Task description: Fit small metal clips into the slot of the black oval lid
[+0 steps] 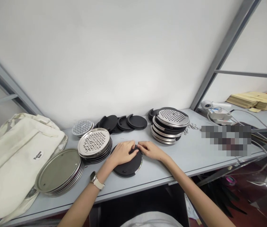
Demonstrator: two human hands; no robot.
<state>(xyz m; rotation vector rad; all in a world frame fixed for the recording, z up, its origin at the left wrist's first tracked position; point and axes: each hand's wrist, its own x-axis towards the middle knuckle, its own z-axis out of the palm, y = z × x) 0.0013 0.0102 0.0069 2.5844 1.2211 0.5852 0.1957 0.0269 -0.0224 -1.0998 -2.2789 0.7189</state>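
Note:
On the table in front of me lies a round black disc (130,165) with a shiny metal edge showing at its right side. My left hand (125,153) rests over its upper left part, fingers curled and thumb pressed on the disc. At the disc's upper right rim my right hand (151,149) is closed, its fingertips pinched together against the edge near the left fingers. Whatever sits between those right fingertips is too small to name. Left of the disc stands a stack of perforated metal grater plates (93,142), right of it a taller stack of black-rimmed grater discs (171,117).
Several black round covers (136,122) lie along the wall. Plain metal plates (59,171) are stacked at the left beside a cream cloth bag (17,157). Small metal hooks (191,127) lie right of the tall stack. Cables and yellow packets (253,100) occupy the right side.

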